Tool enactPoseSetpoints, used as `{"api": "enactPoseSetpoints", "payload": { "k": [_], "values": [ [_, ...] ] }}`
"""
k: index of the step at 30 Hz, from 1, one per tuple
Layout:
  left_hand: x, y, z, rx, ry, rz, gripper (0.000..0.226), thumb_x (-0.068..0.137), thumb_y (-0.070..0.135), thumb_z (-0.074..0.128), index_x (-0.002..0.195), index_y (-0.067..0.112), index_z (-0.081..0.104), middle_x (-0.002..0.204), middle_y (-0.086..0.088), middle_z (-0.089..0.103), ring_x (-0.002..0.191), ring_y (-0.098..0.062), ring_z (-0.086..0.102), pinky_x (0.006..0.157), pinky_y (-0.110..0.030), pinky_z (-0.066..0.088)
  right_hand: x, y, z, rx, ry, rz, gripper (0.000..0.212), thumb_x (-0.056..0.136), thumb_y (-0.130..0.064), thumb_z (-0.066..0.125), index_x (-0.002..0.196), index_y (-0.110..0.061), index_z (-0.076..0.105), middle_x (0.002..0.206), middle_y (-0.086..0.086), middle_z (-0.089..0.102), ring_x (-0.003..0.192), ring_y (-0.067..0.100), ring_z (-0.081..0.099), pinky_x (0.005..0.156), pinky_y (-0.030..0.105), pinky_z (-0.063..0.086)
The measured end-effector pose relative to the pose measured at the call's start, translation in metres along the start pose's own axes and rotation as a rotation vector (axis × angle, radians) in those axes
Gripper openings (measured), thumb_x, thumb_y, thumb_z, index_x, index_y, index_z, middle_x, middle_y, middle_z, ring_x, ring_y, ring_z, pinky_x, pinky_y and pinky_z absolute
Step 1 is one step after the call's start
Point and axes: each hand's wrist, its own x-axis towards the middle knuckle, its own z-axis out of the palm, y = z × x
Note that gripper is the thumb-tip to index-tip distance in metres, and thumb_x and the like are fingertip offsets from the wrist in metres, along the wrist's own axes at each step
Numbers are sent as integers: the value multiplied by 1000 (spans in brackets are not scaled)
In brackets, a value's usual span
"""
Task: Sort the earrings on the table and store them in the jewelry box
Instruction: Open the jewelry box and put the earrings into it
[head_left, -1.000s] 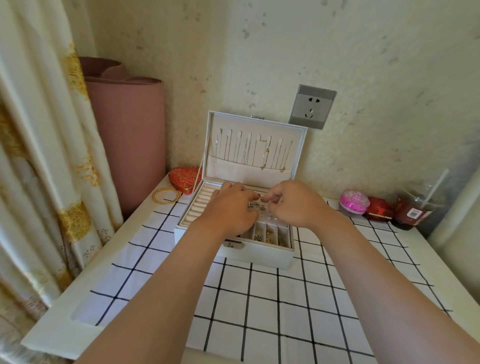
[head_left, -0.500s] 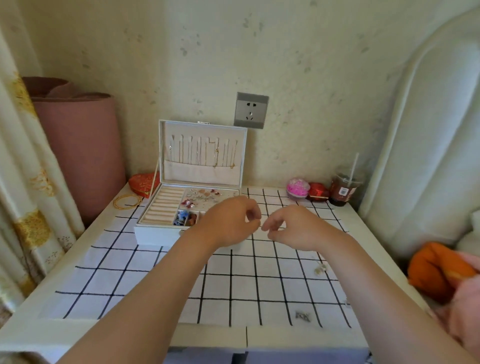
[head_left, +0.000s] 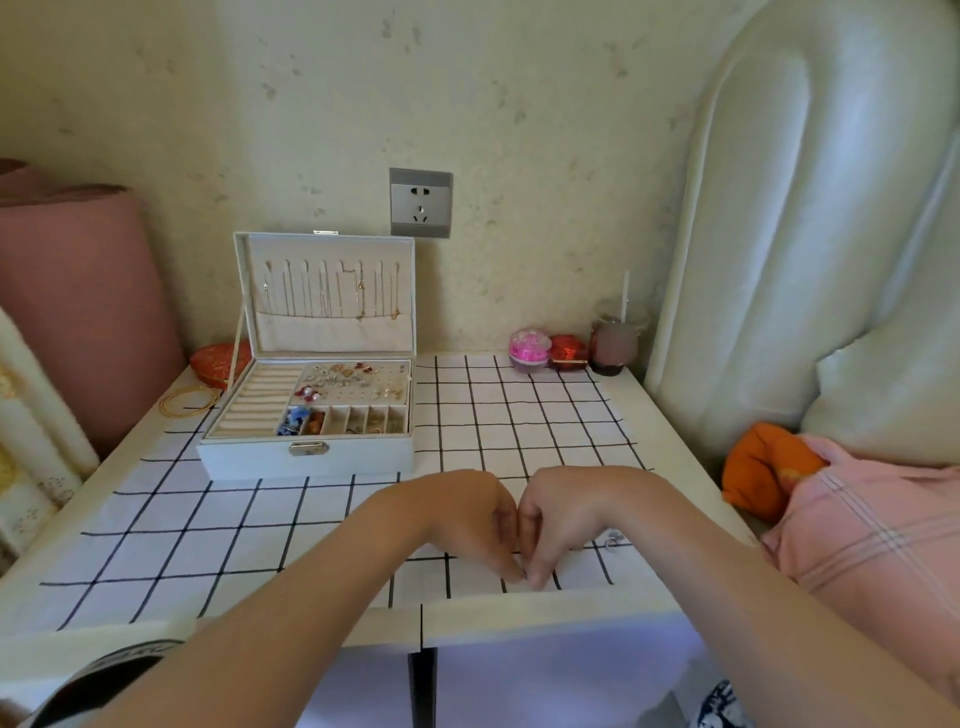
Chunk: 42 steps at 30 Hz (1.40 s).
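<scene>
At the far left a pink roll (head_left: 78, 312) stands against the wall, with a curtain (head_left: 31, 447) in front of it. On the worktop (head_left: 670, 410) beside it lie gold bangles (head_left: 189, 400) and a red heart-shaped box (head_left: 215, 358), both just left of the jewelry box (head_left: 306, 460). The jewelry box sits on the left part of the checked cloth (head_left: 234, 525). Its lid (head_left: 327, 332) stands upright, with thin chains hanging inside. In its tray I see ring rolls on the left and many earrings (head_left: 353, 382) stuck on the panel at the back right. A row of small compartments along the front holds more small pieces. A wall socket (head_left: 421, 202) is above and right of the lid.

Nearer me, at the front edge of the cloth, my left hand (head_left: 457, 512) and my right hand (head_left: 569, 512) meet. Their fingers are bent downward so that the fingertips (head_left: 535, 577) come together on the cloth. Both hands are drawn in to a pinch, but whatever lies between the tips is hidden, so I cannot tell whether either has hold of anything. Just right of my right wrist one small silver earring (head_left: 613, 538) lies loose on the cloth, well apart from the jewelry box.

At the back right stand a pink ball (head_left: 530, 348), a small red box (head_left: 569, 351) and a cup (head_left: 615, 343) with a straw. Beyond the worktop are a white padded headboard (head_left: 805, 234), an orange cushion (head_left: 763, 467) and pink fabric (head_left: 872, 519).
</scene>
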Motion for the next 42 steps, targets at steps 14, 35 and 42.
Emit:
{"api": "enactPoseSetpoints", "payload": {
  "k": [14,35,42],
  "values": [
    [0,-17,13,-127,214,16,8,78,35,75,86,34,76,87,20,70,83,3,61,79,-24,52,13,17,-7,151,236,-38,6,86,-29,73,82,-24,71,76,2,75,61,9,70,60,25,47],
    [-9,-52,-45,-552,640,-108,7,89,28,70,90,21,73,82,1,72,61,-7,65,69,-22,50,50,-28,-38,536,638,-263,11,86,-12,72,92,-21,76,77,0,68,47,8,60,47,28,56],
    [-17,-74,-58,-728,746,-101,8,91,18,66,88,17,73,80,-2,69,56,-7,63,65,-26,59,69,-56,-47,653,716,-295,16,81,-18,81,93,-24,72,84,0,72,47,7,58,43,21,46]
  ]
}}
